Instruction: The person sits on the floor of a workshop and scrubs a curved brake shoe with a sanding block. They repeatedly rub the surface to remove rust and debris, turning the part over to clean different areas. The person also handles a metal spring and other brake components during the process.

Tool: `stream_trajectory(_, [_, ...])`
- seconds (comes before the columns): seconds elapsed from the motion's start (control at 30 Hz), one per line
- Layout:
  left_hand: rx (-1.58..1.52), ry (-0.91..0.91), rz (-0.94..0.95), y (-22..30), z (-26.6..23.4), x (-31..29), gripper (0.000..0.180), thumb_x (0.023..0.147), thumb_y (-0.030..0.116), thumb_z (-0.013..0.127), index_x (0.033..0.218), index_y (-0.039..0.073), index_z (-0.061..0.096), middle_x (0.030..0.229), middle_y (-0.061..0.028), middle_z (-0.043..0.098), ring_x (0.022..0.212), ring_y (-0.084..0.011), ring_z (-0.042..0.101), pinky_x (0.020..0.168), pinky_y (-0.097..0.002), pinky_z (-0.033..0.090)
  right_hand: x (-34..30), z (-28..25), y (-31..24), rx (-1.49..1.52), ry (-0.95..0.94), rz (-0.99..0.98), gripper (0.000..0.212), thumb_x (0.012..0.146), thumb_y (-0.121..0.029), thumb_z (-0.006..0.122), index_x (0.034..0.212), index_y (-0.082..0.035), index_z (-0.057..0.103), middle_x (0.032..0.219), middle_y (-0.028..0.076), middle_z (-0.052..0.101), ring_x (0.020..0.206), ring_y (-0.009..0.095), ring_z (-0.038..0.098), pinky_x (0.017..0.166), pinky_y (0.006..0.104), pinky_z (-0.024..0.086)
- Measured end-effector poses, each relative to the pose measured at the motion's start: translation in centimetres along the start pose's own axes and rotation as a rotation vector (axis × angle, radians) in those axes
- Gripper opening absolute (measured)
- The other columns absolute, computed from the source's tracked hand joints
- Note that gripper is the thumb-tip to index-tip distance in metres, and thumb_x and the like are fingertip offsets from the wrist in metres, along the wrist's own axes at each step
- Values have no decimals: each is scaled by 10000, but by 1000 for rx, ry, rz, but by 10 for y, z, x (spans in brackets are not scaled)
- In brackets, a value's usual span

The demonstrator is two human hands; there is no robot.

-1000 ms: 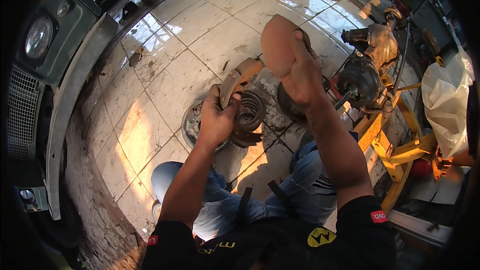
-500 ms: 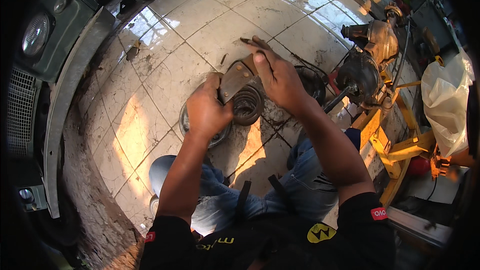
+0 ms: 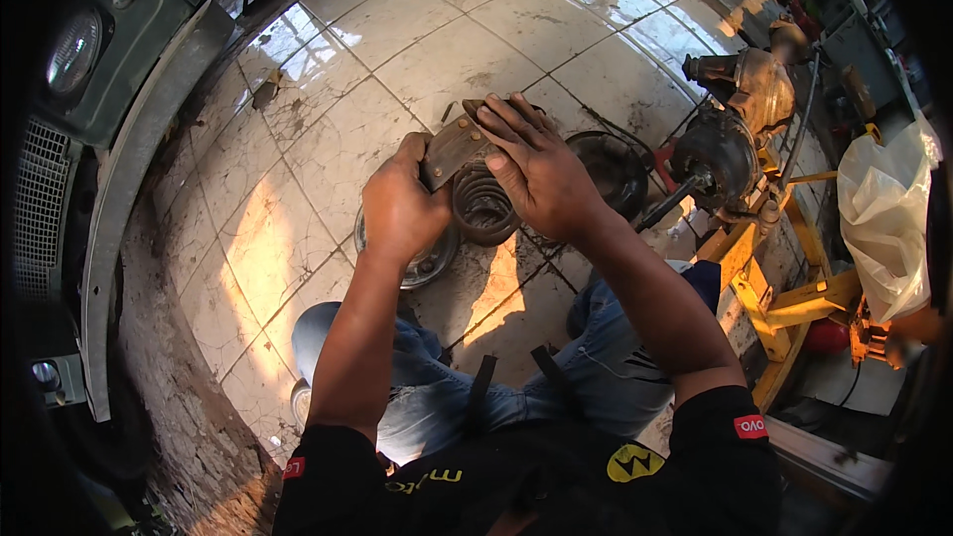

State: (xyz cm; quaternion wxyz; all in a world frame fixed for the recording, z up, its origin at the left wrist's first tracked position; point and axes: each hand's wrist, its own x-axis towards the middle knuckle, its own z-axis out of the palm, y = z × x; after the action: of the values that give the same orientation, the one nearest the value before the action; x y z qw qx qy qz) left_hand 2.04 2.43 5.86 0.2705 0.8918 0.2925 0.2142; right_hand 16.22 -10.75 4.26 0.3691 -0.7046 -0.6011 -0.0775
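Note:
A curved brake shoe [image 3: 452, 153] with rivets in its brown lining is held up over the floor between my hands. My left hand [image 3: 403, 206] grips its near left end, thumb on one side and fingers wrapped around behind. Across the far end lies my right hand [image 3: 542, 175], its fingers stretched out and its thumb apart. What lies under those fingers is partly hidden; a dark edge shows beyond them. Below the shoe stands a rusty coil spring [image 3: 484, 206], with a round metal dish [image 3: 432, 268] beside it, partly covered by my left hand and wrist.
A black round drum [image 3: 608, 174] sits on the tiles to the right. Beyond it, a rusty axle housing [image 3: 759, 84] rests near a yellow metal stand [image 3: 759, 298]. A plastic bag [image 3: 884, 218] hangs far right. At left is a vehicle's front bumper [image 3: 134, 199].
My right hand has come down and its fingers now lie over the far end of the brake shoe. My left hand and the shoe have shifted slightly left.

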Motion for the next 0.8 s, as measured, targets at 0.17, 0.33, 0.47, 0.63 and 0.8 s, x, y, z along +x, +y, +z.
stream_trajectory(0.17, [-6, -31, 50, 6, -3, -4, 333, 749, 95, 703, 1060, 70, 586, 884, -194, 675, 845, -387, 659, 716, -425, 511, 8, -1, 11, 25, -35, 47, 458, 1018, -341, 421, 1342, -31, 516, 1422, 190, 469, 1352, 421, 379, 1108, 505, 299])
stream_trajectory(0.33, [36, -36, 38, 1, -1, -1, 329, 747, 100, 703, 1055, 74, 590, 881, -195, 675, 850, -388, 658, 718, -427, 513, 3, 1, 9, 18, -30, 111, 481, 1016, -353, 415, 1354, -23, 505, 1415, 207, 471, 1351, 424, 379, 1104, 496, 309])
stream_trajectory(0.47, [24, 6, 65, -1, 5, -1, 343, 722, 132, 692, 1043, 78, 581, 852, -194, 670, 845, -393, 649, 717, -452, 511, 0, -2, 5, 23, -39, 35, 466, 1024, -328, 392, 1362, -25, 497, 1413, 194, 480, 1360, 415, 370, 1109, 492, 307])
stream_trajectory(0.63, [-8, -19, 17, 8, -3, -4, 322, 756, 72, 714, 1055, 64, 593, 915, -195, 678, 870, -382, 661, 730, -416, 514, 3, -5, 4, 19, -31, 37, 437, 1020, -293, 410, 1334, -9, 519, 1392, 208, 496, 1341, 412, 394, 1109, 479, 314])
stream_trajectory(0.8, [7, 15, 44, 2, 2, -4, 305, 768, 74, 712, 1044, 48, 586, 902, -202, 674, 863, -390, 661, 728, -401, 513, 7, -5, 1, 101, 51, 74, 397, 1012, -263, 438, 1272, 10, 564, 1345, 215, 534, 1304, 414, 436, 1104, 468, 328])
